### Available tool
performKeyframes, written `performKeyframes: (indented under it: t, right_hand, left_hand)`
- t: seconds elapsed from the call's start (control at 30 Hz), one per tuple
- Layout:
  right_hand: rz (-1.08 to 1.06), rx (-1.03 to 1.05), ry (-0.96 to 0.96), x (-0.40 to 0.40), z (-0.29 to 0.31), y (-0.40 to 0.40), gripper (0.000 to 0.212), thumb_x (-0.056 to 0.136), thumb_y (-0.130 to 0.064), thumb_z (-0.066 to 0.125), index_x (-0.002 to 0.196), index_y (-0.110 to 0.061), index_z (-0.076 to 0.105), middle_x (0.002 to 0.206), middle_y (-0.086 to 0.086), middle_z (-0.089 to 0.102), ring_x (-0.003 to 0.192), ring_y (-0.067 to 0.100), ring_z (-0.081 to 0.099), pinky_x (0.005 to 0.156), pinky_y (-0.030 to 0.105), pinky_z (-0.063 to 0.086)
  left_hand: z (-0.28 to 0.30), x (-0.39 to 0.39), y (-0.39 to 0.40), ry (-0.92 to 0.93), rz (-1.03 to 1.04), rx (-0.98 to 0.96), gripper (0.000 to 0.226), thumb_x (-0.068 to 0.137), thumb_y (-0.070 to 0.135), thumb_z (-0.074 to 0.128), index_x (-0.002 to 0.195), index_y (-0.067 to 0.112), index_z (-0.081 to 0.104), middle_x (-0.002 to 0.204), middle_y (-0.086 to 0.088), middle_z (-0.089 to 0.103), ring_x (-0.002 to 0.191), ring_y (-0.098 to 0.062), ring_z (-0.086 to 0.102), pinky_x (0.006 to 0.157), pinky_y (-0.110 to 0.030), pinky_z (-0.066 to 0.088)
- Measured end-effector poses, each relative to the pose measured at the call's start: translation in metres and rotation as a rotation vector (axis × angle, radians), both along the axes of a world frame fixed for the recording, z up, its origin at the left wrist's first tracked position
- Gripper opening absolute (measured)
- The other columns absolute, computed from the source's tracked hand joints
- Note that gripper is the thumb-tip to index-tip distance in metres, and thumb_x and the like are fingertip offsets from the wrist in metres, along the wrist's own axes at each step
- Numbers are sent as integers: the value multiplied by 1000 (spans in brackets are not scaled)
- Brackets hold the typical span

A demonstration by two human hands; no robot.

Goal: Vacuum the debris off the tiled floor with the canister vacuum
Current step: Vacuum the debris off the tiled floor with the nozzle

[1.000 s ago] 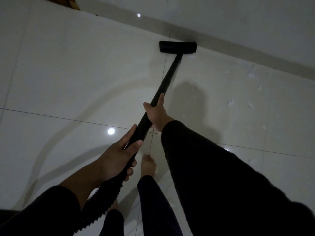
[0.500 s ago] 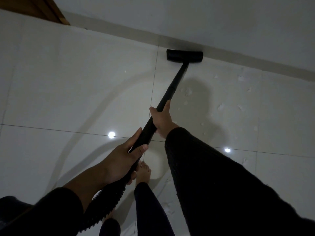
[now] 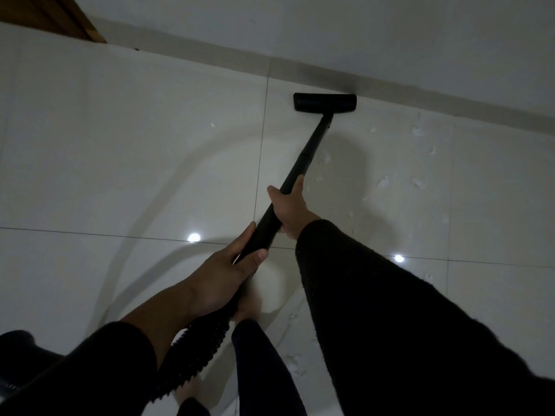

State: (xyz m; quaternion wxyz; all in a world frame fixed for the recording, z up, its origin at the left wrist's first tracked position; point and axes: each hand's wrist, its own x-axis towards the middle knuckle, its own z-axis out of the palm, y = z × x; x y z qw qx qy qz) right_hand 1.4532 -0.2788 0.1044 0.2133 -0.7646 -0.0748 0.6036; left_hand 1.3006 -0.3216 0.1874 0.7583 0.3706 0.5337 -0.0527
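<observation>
A black vacuum wand (image 3: pixel 303 162) runs from my hands up to its flat floor head (image 3: pixel 325 102), which rests on the pale tiled floor (image 3: pixel 120 145) against the skirting. My right hand (image 3: pixel 289 207) grips the wand at mid-length. My left hand (image 3: pixel 223 279) grips it lower, where the ribbed black hose (image 3: pixel 192 355) joins. Small white bits of debris (image 3: pixel 417 132) lie scattered on the tile to the right of the head, and a few more bits (image 3: pixel 295 364) lie near my legs.
A white wall (image 3: pixel 330 31) with a grey skirting strip (image 3: pixel 450 100) bounds the floor ahead. A wooden piece (image 3: pixel 60 16) stands at the top left corner. My dark-clothed legs and a bare foot (image 3: pixel 249 307) are below the hands. A dark object (image 3: pixel 18 358) sits at the lower left edge.
The floor head has slid to the right along the skirting, toward the scattered debris. Both hands kept their grip and moved with the wand.
</observation>
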Motion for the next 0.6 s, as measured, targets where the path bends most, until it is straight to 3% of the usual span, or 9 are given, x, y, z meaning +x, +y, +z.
performKeyframes:
  t: [0.07, 0.2, 0.43, 0.6]
  right_hand:
    - [-6, -5, -1, -3, 4, -9, 84, 98, -31, 50, 148, -41, -16, 138, 10, 43, 107, 31, 55, 93, 54, 51]
    - [-66, 9, 26, -14, 10, -39, 83, 98, -31, 51, 149, -42, -14, 142, 11, 41, 105, 30, 55, 96, 53, 49]
    - [-146, 85, 7, -46, 12, -100, 79, 97, -29, 49, 150, -42, -9, 123, 6, 45, 86, 18, 54, 83, 46, 51]
    - [-182, 111, 24, -70, 11, -132, 79, 97, -27, 50, 149, -46, -5, 124, 2, 43, 96, 23, 55, 79, 44, 51]
  left_hand:
    - [6, 0, -8, -9, -5, 11, 63, 96, 36, 47, 144, 51, 11, 50, 2, 59, 44, -14, 53, 45, -24, 46]
    - [18, -11, -33, -5, -2, -6, 64, 96, 34, 49, 144, 53, 12, 57, -6, 55, 42, -13, 52, 42, -25, 46]
    - [24, -46, -84, 1, -5, -13, 62, 94, 34, 52, 141, 57, 18, 53, -3, 50, 41, -13, 48, 42, -25, 43]
    - [20, -69, -121, -30, 17, 13, 62, 95, 34, 51, 140, 58, 17, 52, -3, 53, 42, -14, 50, 43, -25, 45]
